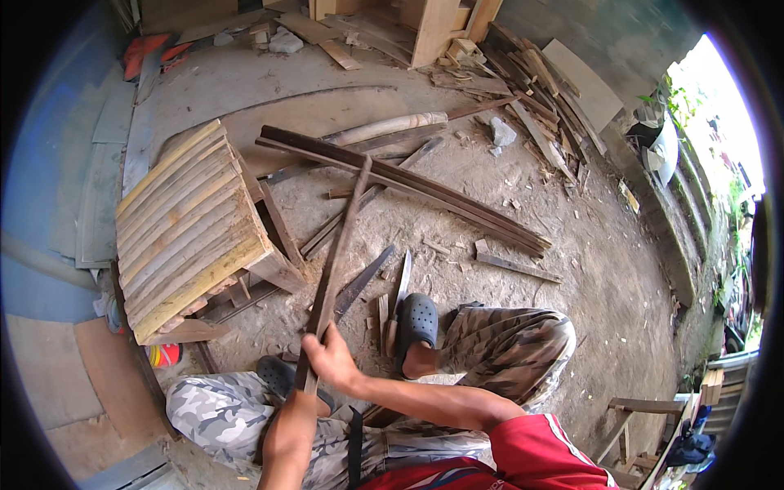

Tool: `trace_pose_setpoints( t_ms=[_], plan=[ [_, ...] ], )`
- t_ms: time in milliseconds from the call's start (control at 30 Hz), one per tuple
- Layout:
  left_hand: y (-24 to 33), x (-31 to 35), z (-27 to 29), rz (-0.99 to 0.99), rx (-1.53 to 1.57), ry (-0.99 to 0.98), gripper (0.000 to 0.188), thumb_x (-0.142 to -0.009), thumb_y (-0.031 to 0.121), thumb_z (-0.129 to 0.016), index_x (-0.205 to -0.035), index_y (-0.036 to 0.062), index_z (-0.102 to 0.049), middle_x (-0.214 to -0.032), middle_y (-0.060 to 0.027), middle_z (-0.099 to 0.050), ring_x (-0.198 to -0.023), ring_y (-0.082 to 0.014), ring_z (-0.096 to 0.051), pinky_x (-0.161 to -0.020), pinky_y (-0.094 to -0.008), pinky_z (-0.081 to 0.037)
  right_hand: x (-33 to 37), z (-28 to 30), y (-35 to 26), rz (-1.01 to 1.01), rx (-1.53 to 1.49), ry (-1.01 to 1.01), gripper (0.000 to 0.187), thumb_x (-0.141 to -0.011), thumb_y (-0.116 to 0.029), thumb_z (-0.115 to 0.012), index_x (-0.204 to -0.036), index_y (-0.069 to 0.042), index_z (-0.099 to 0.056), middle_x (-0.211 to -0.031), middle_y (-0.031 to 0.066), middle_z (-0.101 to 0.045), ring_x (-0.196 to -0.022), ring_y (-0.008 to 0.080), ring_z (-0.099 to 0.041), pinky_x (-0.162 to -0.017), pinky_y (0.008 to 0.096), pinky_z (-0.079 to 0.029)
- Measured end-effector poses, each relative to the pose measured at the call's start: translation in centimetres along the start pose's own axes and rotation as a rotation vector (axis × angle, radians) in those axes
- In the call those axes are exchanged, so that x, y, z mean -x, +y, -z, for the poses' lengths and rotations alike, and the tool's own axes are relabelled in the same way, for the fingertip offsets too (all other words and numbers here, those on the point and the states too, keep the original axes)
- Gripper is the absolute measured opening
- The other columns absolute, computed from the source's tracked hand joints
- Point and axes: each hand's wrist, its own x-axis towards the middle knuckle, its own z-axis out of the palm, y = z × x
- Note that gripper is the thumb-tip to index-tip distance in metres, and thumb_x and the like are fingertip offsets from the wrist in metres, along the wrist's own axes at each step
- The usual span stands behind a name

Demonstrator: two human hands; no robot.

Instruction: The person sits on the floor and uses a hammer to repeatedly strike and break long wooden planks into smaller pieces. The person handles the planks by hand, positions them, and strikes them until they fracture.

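Observation:
A long, narrow wooden strip slants up and away in front of me. My right hand is closed around its lower part. My left hand is at the strip's near end, where its fingers are hidden. Beyond my hands, a dark tapered blade resembling a handsaw lies on the ground. Beside it is a long knife with a pale blade, next to my clog. Short wood pieces lie between them.
A slatted wooden bench stands at left. Long dark boards lie crosswise beyond the strip. Scrap wood is heaped at far right, with a white rock nearby. A wooden frame stands at lower right.

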Motion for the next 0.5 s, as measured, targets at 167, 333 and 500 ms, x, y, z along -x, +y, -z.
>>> trace_pose_setpoints(
  t_ms=[167,333,500],
  plan=[
    [0.5,1.4,-0.6,-0.133,0.046,-0.068,0.028,-0.092,0.031,-0.064,-0.103,0.0057,-0.067,-0.078,-0.0046,-0.067,-0.064,-0.0134,-0.062,-0.053,-0.0293,-0.048,-1.4,1.9,0.3,0.175,0.017,0.013,0.039,-0.088,-0.021,-0.056,-0.120,-0.003,-0.041,-0.093,0.0242,-0.061,-0.085,0.0356,-0.063,-0.077,0.0460,-0.049],
    [6.8,6.2,-0.7,0.072,-0.098,-0.050,0.025,-0.095,0.029,-0.060,-0.104,0.0058,-0.065,-0.076,-0.0029,-0.065,-0.062,-0.0117,-0.060,-0.051,-0.0280,-0.046,-8.1,7.2,1.1,0.336,0.048,0.322,0.033,-0.091,-0.018,-0.055,-0.118,-0.002,-0.047,-0.086,0.0134,-0.060,-0.081,0.0207,-0.058,-0.072,0.0382,-0.049],
    [6.9,7.3,0.3,0.129,-0.055,-0.008,0.023,-0.095,0.026,-0.060,-0.102,0.0041,-0.064,-0.075,-0.0016,-0.063,-0.059,-0.0105,-0.058,-0.050,-0.0273,-0.044,-12.0,13.5,3.7,0.066,0.048,0.670,0.039,-0.093,-0.026,-0.053,-0.120,0.002,-0.050,-0.097,0.0238,-0.065,-0.087,0.0353,-0.062,-0.080,0.0451,-0.048]
  ],
)
